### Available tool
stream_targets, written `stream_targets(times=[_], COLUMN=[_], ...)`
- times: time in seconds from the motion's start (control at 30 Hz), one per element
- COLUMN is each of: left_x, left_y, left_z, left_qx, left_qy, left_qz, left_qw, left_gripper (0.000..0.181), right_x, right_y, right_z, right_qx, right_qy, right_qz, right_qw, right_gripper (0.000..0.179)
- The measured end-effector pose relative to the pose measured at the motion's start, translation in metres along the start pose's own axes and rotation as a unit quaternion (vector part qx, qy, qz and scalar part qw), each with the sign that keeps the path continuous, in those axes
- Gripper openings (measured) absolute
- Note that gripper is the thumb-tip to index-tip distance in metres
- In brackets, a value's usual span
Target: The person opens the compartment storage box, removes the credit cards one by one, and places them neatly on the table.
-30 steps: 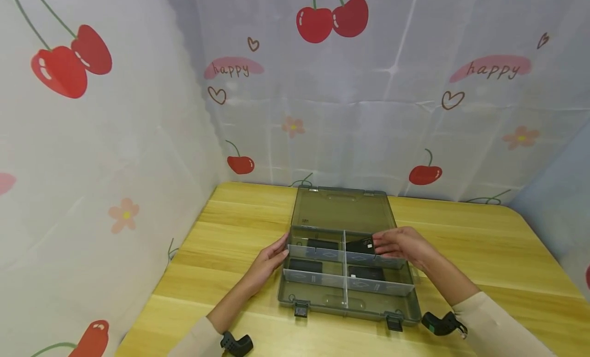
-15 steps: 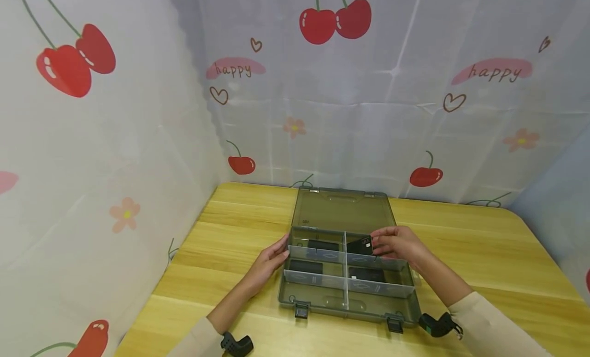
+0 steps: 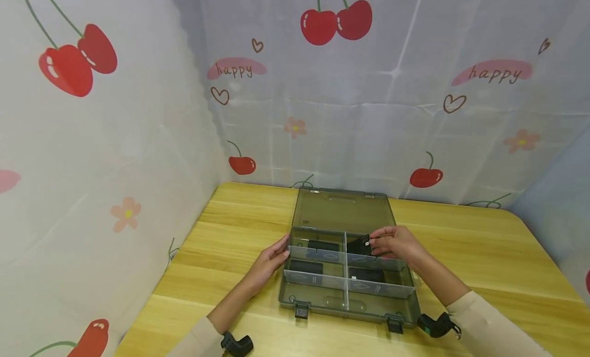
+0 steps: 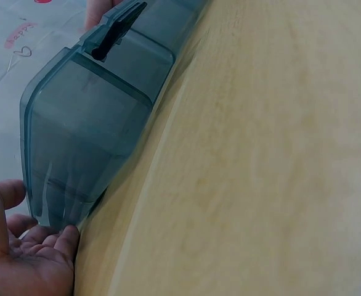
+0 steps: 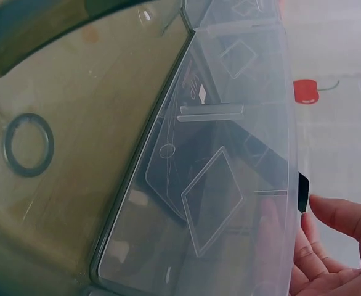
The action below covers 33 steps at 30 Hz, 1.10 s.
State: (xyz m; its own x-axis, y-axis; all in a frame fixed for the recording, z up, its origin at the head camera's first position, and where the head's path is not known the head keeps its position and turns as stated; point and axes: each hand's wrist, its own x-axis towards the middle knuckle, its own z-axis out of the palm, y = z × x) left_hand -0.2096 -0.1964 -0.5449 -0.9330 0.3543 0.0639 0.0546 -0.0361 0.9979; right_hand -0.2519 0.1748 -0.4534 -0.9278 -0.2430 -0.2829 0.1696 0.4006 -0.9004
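Observation:
A dark translucent storage box lies on the table with its lid folded back. Clear dividers split it into several compartments. My right hand pinches the right end of a black card with VIP lettering, tilted down into the back right compartment. In the right wrist view, that card's corner sits between thumb and fingers above the clear divider. At the box's left side my left hand grips the edge, thumb on the rim; its fingers curl against the outer wall.
Black cards lie in the back left compartment, the middle left compartment and the middle right compartment. Two latches hang from the front wall. A cherry-print curtain borders the wooden table.
My right hand has shifted slightly left with the black card, which has tilted and slid a little further into the back right compartment. My left hand stays on the box.

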Motion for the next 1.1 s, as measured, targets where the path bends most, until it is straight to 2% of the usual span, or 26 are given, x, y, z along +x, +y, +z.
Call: stream_targets(times=[0.37, 0.6, 1.1], left_x=[-0.0022, -0.0007, -0.0004], left_y=[-0.0021, 0.0000, -0.0032], left_z=[0.0025, 0.0018, -0.0002], left_qx=[-0.005, 0.001, 0.002], left_qy=[-0.004, 0.002, -0.005], left_qz=[-0.004, 0.000, -0.002], left_qw=[1.0000, 1.0000, 1.0000], left_gripper=[0.062, 0.061, 0.063], right_x=[-0.0032, -0.0036, -0.0039], right_y=[0.0021, -0.0002, 0.0037], right_z=[0.0000, -0.0016, -0.0036], right_qx=[-0.003, -0.010, 0.008], right_qy=[-0.013, -0.026, -0.021], right_qz=[0.003, -0.013, -0.019], right_qw=[0.9999, 0.9995, 0.9996], right_gripper=[0.032, 0.033, 0.032])
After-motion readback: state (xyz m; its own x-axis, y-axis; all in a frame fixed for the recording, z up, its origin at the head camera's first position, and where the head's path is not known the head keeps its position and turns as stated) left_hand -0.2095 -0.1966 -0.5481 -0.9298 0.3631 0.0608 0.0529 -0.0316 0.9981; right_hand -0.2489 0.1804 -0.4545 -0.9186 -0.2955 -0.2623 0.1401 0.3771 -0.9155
